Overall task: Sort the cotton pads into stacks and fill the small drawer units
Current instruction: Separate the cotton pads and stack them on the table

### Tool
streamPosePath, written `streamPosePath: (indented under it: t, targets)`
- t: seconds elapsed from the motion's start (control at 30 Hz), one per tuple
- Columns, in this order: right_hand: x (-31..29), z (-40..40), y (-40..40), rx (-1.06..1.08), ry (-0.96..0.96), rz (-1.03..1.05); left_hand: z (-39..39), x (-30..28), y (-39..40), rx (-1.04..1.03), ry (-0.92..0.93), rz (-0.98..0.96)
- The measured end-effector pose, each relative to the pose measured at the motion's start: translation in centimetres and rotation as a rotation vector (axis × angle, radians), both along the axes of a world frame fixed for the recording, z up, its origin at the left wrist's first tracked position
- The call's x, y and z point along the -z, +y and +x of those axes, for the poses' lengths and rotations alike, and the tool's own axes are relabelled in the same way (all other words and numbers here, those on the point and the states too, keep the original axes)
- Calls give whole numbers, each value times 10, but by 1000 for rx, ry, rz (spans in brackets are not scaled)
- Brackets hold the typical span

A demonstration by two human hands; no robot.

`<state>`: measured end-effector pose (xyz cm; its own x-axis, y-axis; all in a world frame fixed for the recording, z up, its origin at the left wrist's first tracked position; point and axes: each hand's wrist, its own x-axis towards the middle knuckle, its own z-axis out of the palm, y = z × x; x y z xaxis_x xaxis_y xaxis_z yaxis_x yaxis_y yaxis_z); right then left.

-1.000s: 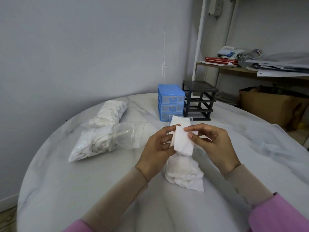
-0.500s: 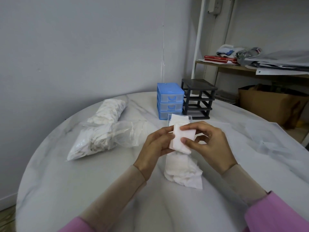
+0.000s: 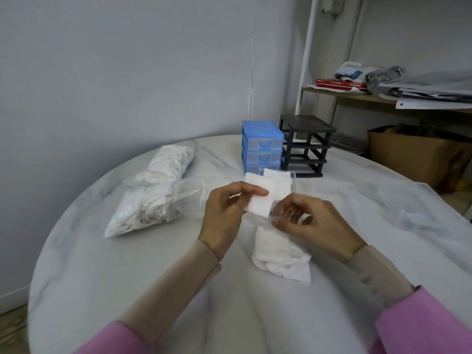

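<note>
Nearest on the round white table [image 3: 107, 290]: a loose heap of cotton pads [image 3: 279, 256], lying just below and between the two hands, its long axis running roughly away from the person. Above it, left hand [image 3: 224, 209] holds one square cotton pad [image 3: 260, 199] lifted off the table, thumb on its near face, the other fingers behind it; the pad tilts, upper corner toward the drawer units. Right hand [image 3: 310, 222] is just beside the pad's lower right corner, fingers loosely curled, holding nothing that can be made out; a faint clear edge near the fingertips may be the tray's rim, cannot tell whether touched. Just beyond the held pad sits a small clear tray [image 3: 293, 176] with a stack of pads [image 3: 279, 181] in it, directly ahead of the left hand, so the held pad lies between hand and stack. Judged: the next move is a short forward placement, and the left hand already has the pad and the shorter line. Left of the hands, two clear bags of pads [image 3: 150, 200]. Farther back, a blue drawer unit [image 3: 263, 144] with drawers shut, touching or nearly touching a black frame [image 3: 306, 146] with no drawers in it. Judged: filling barely begun.
</note>
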<state>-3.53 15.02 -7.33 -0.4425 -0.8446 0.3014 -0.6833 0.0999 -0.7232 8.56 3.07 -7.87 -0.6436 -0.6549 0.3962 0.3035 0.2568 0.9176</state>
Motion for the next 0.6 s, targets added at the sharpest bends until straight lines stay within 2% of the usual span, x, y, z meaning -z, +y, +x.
streamPosePath:
  t: [0.1, 0.2, 0.37, 0.53, 0.6]
  targets:
    - [7, 3, -2, -54, 195, 209, -1, 0, 1, -31, 12, -2]
    - [10, 4, -3, -70, 246, 210, -1, 1, -1, -20, 23, -15]
    - [5, 6, -1, -117, 161, 98, -1, 3, -3, -46, 2, -37]
    - [7, 4, -3, -126, 114, 92, -2, 6, -3, -36, -26, -40]
    - [7, 3, -4, -136, 9, 37, -2, 7, -4, -25, -29, -53]
